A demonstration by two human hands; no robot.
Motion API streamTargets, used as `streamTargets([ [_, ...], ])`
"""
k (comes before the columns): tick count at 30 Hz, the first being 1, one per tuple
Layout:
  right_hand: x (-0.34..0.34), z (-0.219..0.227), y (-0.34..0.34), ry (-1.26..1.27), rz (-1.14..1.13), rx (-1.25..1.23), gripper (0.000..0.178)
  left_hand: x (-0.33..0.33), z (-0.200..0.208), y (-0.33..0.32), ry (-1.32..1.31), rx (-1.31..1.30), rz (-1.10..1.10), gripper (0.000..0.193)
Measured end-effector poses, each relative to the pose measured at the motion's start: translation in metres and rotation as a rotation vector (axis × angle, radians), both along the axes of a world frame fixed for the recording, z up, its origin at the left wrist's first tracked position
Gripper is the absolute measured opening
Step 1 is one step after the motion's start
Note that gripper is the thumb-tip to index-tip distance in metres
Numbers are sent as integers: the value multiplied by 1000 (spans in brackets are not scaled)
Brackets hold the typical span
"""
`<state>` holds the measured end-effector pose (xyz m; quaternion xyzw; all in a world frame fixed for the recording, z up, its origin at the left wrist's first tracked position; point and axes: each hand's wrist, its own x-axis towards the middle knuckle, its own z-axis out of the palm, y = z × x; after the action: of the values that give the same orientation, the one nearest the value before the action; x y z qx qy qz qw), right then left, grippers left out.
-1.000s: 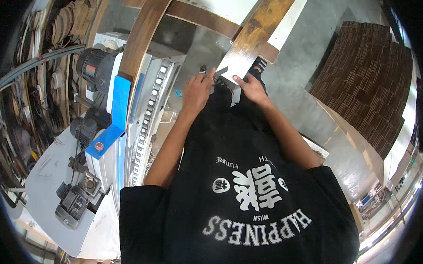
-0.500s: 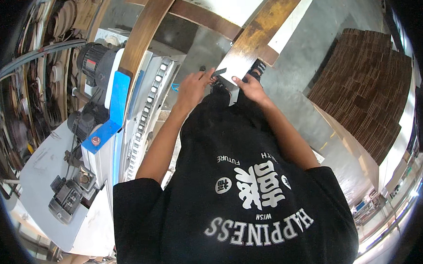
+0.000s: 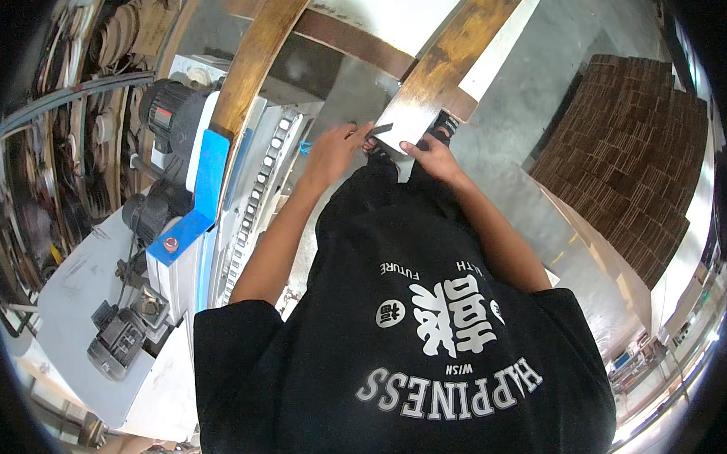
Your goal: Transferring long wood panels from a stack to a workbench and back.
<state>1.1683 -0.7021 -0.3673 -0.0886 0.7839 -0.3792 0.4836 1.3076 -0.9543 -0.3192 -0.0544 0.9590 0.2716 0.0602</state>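
A long board (image 3: 461, 35) with a worn yellow-brown face runs from the top toward me, and its near end is bright white. My right hand (image 3: 435, 158) grips that end at its right corner, thumb on top; the other fingers are mostly hidden. On the left side of the end, my left hand (image 3: 333, 156) has its fingers bent around a short dark strip (image 3: 382, 131). This strip sticks out from the fingertips over the board's white end. The fingertips themselves are small and partly hidden.
To my left stands a machine with a blue bracket (image 3: 183, 233), motors (image 3: 167, 114) and a row of pale pads (image 3: 258, 187). A curved wooden rail (image 3: 257, 58) leads to it. Stacked brown strips (image 3: 626, 166) lie at right. A white panel (image 3: 396, 14) is ahead.
The whole view has shifted slightly, with the machine appearing a little lower and further right. Both hands remain at the board's near end; the left fingers look more bent.
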Motion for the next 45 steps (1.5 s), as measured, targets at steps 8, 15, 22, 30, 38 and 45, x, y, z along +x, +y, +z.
streamTargets([
  [8,-19,-11,67,-25,-226,50,75,-8,10,-5,-36,16,-1,53],
  [15,-29,-21,143,80,-270,184,58,-53,11,-6,35,-96,-74,47],
  [22,-32,-43,198,132,-308,262,57,-105,5,-6,46,-74,-101,46],
  [30,-51,-55,245,122,-351,225,54,-166,3,-5,67,-139,-154,48],
  [38,-84,-65,308,20,-440,286,53,-239,6,4,61,-154,-149,51],
  [45,-120,-86,389,33,-470,311,53,-319,8,14,8,-205,-138,47],
])
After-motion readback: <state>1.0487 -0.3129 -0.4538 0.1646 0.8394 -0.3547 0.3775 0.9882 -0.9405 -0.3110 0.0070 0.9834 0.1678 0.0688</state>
